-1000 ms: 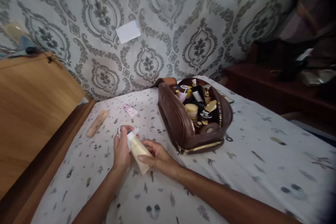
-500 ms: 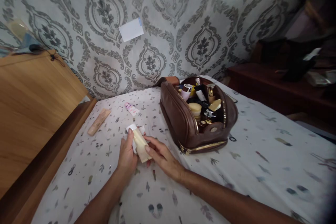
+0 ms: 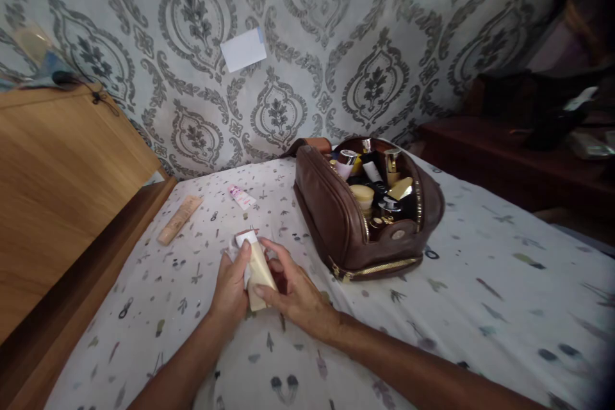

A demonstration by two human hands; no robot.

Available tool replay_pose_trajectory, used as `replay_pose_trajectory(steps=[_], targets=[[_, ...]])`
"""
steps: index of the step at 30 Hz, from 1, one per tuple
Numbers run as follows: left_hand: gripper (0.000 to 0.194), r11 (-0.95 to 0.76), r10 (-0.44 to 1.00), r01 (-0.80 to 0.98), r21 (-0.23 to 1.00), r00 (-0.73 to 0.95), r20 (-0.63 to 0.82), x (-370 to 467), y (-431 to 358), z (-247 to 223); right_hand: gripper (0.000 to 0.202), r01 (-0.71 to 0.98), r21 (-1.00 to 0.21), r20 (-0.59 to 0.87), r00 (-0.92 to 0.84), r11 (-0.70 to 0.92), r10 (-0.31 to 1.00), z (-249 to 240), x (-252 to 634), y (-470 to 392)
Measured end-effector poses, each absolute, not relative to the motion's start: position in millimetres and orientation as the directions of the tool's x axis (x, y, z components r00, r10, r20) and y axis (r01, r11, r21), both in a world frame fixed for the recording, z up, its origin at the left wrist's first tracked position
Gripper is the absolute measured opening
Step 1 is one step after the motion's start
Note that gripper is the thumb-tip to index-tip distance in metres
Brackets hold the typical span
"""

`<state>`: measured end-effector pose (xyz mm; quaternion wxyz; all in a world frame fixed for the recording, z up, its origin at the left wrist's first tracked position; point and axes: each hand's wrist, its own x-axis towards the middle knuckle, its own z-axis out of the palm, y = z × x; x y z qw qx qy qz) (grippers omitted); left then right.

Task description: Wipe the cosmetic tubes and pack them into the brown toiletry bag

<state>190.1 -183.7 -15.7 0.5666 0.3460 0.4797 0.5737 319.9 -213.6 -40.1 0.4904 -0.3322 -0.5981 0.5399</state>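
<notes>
A cream tube (image 3: pixel 260 271) with a white cap is held between both hands, cap end pointing away from me. My left hand (image 3: pixel 230 287) grips its left side, thumb near the cap. My right hand (image 3: pixel 296 295) holds its right side, thumb on the lower end. Something white shows behind the tube, mostly hidden. Beyond the hands lie a small pink and white tube (image 3: pixel 241 196) and, farther left, a beige-pink tube (image 3: pixel 179 220). To the right stands an open brown bag (image 3: pixel 331 211) with several cosmetics inside.
A patterned white sheet (image 3: pixel 461 307) covers the surface. At the left is a wooden panel (image 3: pixel 72 160); a white card (image 3: pixel 243 49) is on the patterned wall (image 3: pixel 317 45). Dark red furniture (image 3: pixel 485 154) stands at the back right.
The cream tube has turned more upright in view and come slightly closer to me. My right fingers have shifted around its right side. The view has moved a little.
</notes>
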Motion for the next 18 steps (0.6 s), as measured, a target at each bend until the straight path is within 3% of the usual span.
replay_pose_trajectory(steps=[5, 8, 11, 14, 18], targets=[[0.077, 0.261, 0.957, -0.414, 0.872, -0.008, -0.29, 182.0, -185.0, -14.8, 0.106, -0.441, -0.894, 0.139, -0.438, -0.077, 0.888, -41.8, 319.0, -210.2], [0.075, 0.325, 0.942, -0.448, 0.833, 0.075, -0.327, 182.7, -186.0, -13.4, 0.122, -0.472, -0.866, 0.084, -0.463, -0.166, 0.882, -47.8, 317.6, -204.6], [0.069, 0.345, 0.932, -0.468, 0.814, 0.07, -0.354, 184.6, -185.8, -13.5, 0.117, -0.362, -0.921, 0.024, -0.417, -0.141, 0.908, -52.9, 316.3, -203.4], [0.071, 0.329, 0.935, -0.4, 0.855, 0.009, -0.355, 180.1, -188.1, -15.7, 0.09, -0.157, -0.988, 0.054, -0.315, 0.004, 0.948, -50.2, 317.9, -210.6], [0.073, 0.22, 0.972, -0.01, 0.975, -0.085, -0.22, 162.1, -190.0, -26.8, 0.064, 0.127, -0.968, 0.191, -0.178, 0.215, 0.965, -46.1, 321.3, -220.9]])
